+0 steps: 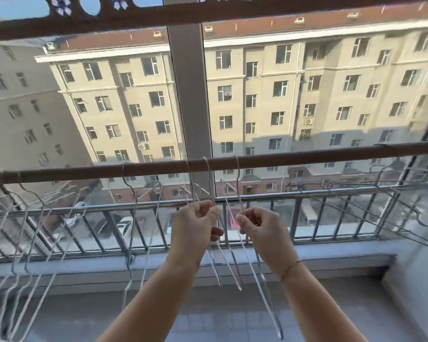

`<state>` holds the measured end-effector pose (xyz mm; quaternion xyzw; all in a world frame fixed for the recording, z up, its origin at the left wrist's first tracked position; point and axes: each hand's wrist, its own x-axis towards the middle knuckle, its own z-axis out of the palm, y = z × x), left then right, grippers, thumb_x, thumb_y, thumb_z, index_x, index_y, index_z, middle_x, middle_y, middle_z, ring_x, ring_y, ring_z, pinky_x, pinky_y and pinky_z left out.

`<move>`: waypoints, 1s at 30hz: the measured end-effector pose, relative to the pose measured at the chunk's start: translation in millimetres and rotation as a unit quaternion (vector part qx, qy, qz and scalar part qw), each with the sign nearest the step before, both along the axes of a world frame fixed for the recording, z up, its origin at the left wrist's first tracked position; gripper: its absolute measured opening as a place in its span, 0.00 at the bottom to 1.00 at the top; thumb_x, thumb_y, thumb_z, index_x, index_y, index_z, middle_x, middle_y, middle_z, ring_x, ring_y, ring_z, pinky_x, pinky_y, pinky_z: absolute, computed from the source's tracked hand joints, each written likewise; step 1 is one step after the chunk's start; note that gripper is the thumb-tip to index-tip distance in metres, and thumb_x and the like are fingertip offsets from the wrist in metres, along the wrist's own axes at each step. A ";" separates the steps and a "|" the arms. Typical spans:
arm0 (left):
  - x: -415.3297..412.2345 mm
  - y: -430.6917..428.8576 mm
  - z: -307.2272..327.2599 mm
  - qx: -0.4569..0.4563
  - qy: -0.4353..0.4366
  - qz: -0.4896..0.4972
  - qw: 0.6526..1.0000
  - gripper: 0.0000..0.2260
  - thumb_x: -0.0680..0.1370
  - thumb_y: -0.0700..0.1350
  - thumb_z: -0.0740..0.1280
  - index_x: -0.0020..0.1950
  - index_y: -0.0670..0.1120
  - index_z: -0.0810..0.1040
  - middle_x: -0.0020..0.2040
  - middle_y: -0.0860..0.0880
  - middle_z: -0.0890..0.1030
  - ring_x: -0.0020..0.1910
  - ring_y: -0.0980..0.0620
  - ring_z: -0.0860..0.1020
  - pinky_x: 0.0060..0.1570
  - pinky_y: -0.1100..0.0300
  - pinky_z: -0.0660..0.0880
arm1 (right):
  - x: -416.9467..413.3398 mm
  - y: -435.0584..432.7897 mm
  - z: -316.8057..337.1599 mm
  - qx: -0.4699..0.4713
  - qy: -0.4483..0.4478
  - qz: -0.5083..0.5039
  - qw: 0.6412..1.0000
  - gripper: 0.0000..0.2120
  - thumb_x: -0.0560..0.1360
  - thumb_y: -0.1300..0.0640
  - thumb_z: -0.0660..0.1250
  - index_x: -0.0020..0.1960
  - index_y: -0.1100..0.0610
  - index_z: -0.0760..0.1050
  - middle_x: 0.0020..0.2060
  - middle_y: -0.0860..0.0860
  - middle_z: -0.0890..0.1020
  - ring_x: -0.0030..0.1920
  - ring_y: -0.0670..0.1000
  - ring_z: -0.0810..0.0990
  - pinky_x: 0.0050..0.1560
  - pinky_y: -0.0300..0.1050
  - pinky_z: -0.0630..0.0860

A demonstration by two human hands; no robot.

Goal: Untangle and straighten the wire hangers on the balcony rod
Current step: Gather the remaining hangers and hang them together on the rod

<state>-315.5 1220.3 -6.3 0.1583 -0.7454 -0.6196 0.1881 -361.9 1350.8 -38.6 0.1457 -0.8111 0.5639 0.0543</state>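
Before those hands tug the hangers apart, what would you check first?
1. Left hand grips a wire of the middle hangers: ok.
2. Right hand pinches a neighbouring wire: ok.
3. Their hooks sit over the rod: ok.
4. Wires below the hands free of each other: cannot tell; they overlap in this view.
5. Left bunch of hangers hanging straight: not ok; crowded and tilted.
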 end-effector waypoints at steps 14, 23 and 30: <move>-43.2 47.3 3.2 0.037 -0.002 -0.089 0.995 0.11 0.76 0.36 0.66 0.57 0.42 0.77 0.35 0.46 0.80 0.29 0.53 0.78 0.29 0.65 0.76 | -37.9 77.3 14.5 -0.058 0.008 -0.096 0.994 0.10 0.76 0.56 0.64 0.41 0.60 0.79 0.25 0.49 0.74 0.21 0.41 0.70 0.23 0.30 0.66; -53.9 63.8 2.7 0.059 -0.008 -0.103 0.993 0.06 0.77 0.35 0.64 0.50 0.45 0.76 0.35 0.43 0.80 0.28 0.54 0.78 0.32 0.62 0.79 | -56.4 102.8 6.5 -0.109 -0.006 -0.119 0.987 0.09 0.75 0.57 0.65 0.41 0.59 0.80 0.25 0.49 0.75 0.26 0.46 0.70 0.28 0.36 0.69; -61.9 64.8 -2.2 0.063 -0.006 -0.078 0.995 0.07 0.77 0.35 0.65 0.51 0.45 0.76 0.34 0.43 0.80 0.27 0.53 0.78 0.30 0.63 0.78 | -60.3 111.4 3.8 -0.061 -0.013 -0.101 0.993 0.09 0.76 0.56 0.64 0.39 0.54 0.79 0.26 0.50 0.76 0.24 0.45 0.69 0.24 0.32 0.67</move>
